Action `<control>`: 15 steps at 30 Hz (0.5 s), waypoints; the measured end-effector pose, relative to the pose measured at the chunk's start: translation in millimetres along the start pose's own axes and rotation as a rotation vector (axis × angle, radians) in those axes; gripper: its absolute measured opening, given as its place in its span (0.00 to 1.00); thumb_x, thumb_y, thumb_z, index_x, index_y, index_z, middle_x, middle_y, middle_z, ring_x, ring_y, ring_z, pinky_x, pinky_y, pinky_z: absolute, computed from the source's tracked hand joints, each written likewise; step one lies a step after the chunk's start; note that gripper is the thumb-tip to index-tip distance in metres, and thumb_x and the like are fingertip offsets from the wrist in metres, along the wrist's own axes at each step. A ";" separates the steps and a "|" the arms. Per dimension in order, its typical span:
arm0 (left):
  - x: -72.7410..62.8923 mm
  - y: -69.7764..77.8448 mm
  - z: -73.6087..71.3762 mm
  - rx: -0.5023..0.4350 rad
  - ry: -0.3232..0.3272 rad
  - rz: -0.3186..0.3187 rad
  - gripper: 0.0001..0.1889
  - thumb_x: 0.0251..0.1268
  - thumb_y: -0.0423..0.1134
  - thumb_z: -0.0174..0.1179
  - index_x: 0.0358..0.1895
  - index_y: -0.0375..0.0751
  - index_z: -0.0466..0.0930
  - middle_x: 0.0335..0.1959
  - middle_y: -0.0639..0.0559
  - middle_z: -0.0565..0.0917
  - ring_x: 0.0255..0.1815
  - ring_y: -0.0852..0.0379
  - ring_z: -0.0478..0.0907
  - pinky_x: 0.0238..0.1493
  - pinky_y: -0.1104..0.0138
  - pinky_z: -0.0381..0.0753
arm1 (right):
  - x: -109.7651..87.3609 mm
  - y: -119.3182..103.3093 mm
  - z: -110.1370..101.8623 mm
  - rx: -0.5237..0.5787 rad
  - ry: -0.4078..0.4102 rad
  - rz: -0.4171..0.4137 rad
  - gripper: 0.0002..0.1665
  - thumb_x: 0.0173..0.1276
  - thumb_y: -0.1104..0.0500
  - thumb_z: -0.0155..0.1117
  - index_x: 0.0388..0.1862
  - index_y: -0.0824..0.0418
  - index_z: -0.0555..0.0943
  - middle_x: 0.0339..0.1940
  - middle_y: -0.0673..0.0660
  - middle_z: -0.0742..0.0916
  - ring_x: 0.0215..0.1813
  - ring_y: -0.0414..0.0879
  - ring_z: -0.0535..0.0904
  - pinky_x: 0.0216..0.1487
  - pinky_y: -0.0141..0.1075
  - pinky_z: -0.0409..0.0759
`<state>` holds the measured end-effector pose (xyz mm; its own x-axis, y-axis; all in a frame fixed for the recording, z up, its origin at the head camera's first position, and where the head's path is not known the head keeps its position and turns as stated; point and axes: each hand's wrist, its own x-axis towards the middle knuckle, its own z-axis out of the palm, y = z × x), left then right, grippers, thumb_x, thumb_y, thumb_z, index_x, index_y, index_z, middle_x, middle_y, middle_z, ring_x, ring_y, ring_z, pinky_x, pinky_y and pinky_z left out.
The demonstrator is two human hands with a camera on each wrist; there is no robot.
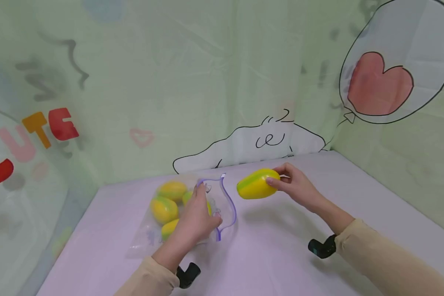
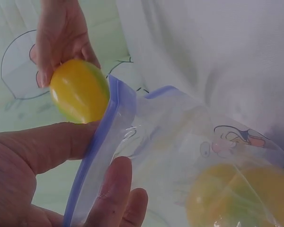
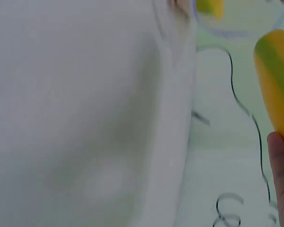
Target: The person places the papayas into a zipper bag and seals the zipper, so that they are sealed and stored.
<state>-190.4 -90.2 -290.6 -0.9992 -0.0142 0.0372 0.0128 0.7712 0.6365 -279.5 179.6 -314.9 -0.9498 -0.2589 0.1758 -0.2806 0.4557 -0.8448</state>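
Observation:
In the head view my right hand (image 1: 297, 185) grips a yellow papaya (image 1: 257, 185) with a green stripe by one end, above the table. The papaya's other end faces the mouth of a clear zip bag (image 1: 142, 240), apart from it. My left hand (image 1: 196, 220) holds the bag by its purple-edged rim (image 1: 234, 205), which stands spread apart. Seen from the left wrist, the thumb is on one side of the rim (image 2: 92, 142) and the fingers are on the other. Inside the bag lie several similar papayas (image 1: 164, 209), partly hidden by my left hand.
A pale lilac cloth covers the table (image 1: 266, 255). Behind it hangs a light green curtain (image 1: 163, 90) with printed letters and a balloon drawing (image 1: 396, 41). Black curved pieces (image 1: 322, 248) are at both wrists, by the sleeves (image 1: 385, 250).

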 end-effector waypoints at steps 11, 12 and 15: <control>-1.9 2.2 3.5 0.009 -0.010 0.007 0.50 0.59 0.33 0.71 0.81 0.32 0.49 0.82 0.32 0.55 0.77 0.34 0.64 0.71 0.44 0.70 | 0.2 -24.1 70.2 -0.022 0.017 0.080 0.29 0.70 0.47 0.70 0.54 0.67 0.71 0.56 0.66 0.82 0.58 0.58 0.83 0.58 0.45 0.86; -2.1 2.5 3.6 0.012 -0.011 0.006 0.50 0.59 0.32 0.71 0.81 0.32 0.49 0.82 0.32 0.55 0.77 0.34 0.64 0.71 0.44 0.71 | -0.4 -25.8 74.6 -0.035 0.032 0.063 0.29 0.69 0.48 0.71 0.53 0.67 0.71 0.55 0.65 0.82 0.57 0.58 0.83 0.56 0.45 0.86; -2.4 3.4 3.0 0.022 -0.016 -0.002 0.50 0.60 0.32 0.71 0.81 0.32 0.49 0.82 0.31 0.55 0.77 0.33 0.65 0.70 0.43 0.72 | -0.1 -29.5 87.2 -0.086 0.081 -0.027 0.27 0.67 0.51 0.74 0.50 0.66 0.71 0.52 0.65 0.82 0.55 0.58 0.83 0.52 0.45 0.88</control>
<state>-188.1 -85.6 -290.8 -0.9997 -0.0051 0.0235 0.0106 0.7850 0.6195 -259.0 91.9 -334.1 -0.9489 -0.2037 0.2410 -0.3135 0.5214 -0.7936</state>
